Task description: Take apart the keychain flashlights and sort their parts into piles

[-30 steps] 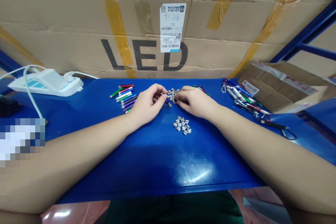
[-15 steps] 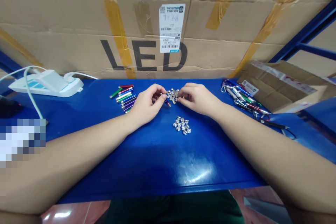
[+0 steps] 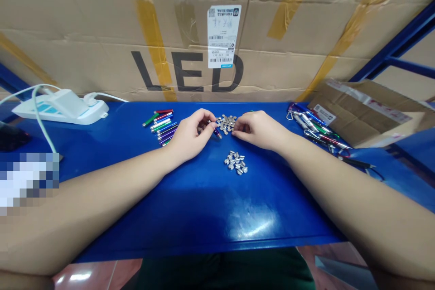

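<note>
Between the thumb and fingers of my left hand (image 3: 195, 132) is a slim purple metal tube (image 3: 217, 133), its silver end pointing down and right. My right hand (image 3: 256, 130) has its thumb and fingertips pinched together at the right edge of a pile of small round button cells (image 3: 226, 123); whatever is in the pinch is too small to make out. Nearer me lies a cluster of silver metal caps (image 3: 235, 162). Several coloured metal tubes (image 3: 162, 128), in red, green, blue and purple, lie in a row left of my left hand, partly hidden behind it.
On the right, slim metal pieces with clips (image 3: 314, 124) are heaped against an open cardboard box (image 3: 360, 111). A white power strip (image 3: 61, 108) with cables stands at the left of the blue table (image 3: 190, 217). Behind is a large carton (image 3: 102, 31) marked LED.
My right hand has shifted slightly right, uncovering more of the button cells. My left hand keeps hold of the purple tube in nearly the same place.
</note>
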